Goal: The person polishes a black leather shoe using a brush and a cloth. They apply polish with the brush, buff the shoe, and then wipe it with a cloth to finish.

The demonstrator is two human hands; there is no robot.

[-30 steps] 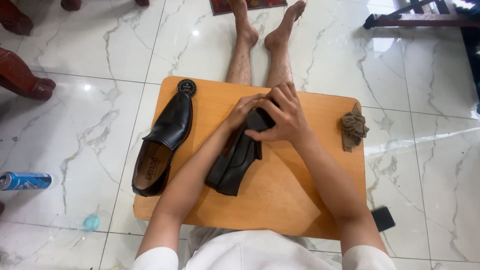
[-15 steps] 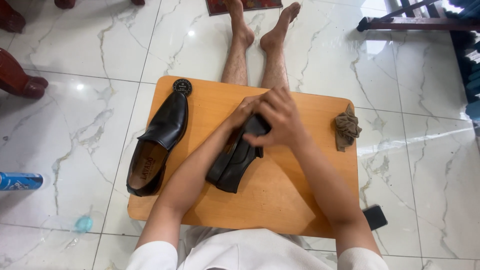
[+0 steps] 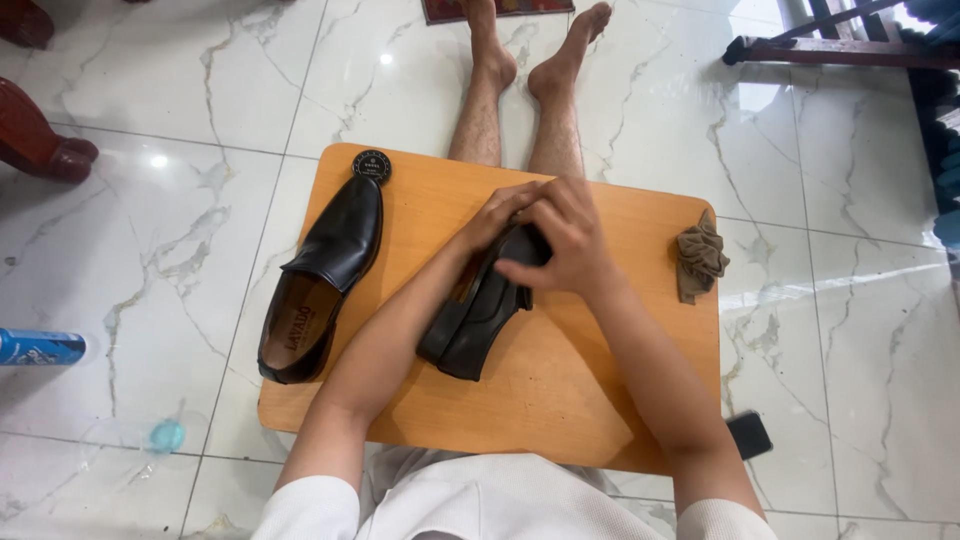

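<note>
White-sleeved arms at bottom edge, reaching forward over an orange wooden board (image 3: 560,400) laid across the lap. Black phone-like slab (image 3: 749,435) on the marble floor (image 3: 850,330) just off the board's near right corner. Mid-board: black leather shoe (image 3: 478,315) lying on its side, toe end up under both hands. Left hand (image 3: 497,213) clasped on the toe from the left side; right hand (image 3: 563,232) curled over the top of it, fingers closed on the leather, touching the left hand. Second black shoe (image 3: 322,275) upright on the board's left edge, insole showing, well apart from the hands. Crumpled brown cloth (image 3: 699,258) at the right edge. Round black tin (image 3: 371,165) at the far left corner, just past the upright shoe's toe. Bare legs stretched out beyond the board.
</note>
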